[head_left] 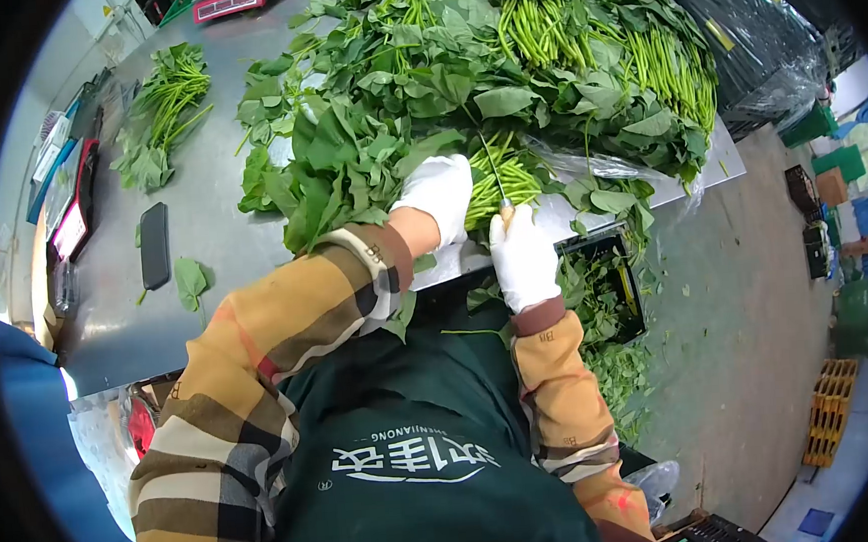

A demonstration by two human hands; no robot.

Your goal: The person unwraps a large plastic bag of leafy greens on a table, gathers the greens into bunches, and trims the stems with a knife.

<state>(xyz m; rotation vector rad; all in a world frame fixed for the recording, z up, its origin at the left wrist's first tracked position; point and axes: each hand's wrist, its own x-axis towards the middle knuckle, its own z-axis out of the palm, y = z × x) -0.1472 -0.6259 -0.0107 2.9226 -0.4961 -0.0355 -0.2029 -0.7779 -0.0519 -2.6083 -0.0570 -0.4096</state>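
Note:
My left hand [437,197], in a white glove, is closed around a bunch of leafy green stems [496,180] at the table's front edge. The bunch's leaves [334,178] spread to the left of that hand, and its stems show to the right. In my white-gloved right hand [526,263] is a knife [493,168], gripped by its light brown handle. The thin blade points away from me and lies across or just above the stems; contact is hard to judge. My left fingertips are partly hidden.
A big pile of leafy greens [539,41] covers the table's back. Left of it lie a loose bunch [170,98], a black phone [154,246] and a single leaf [190,279]. Below the front edge, a black crate [632,294] holds cut leaves. Wrapped dark crates [738,34] stand at the right.

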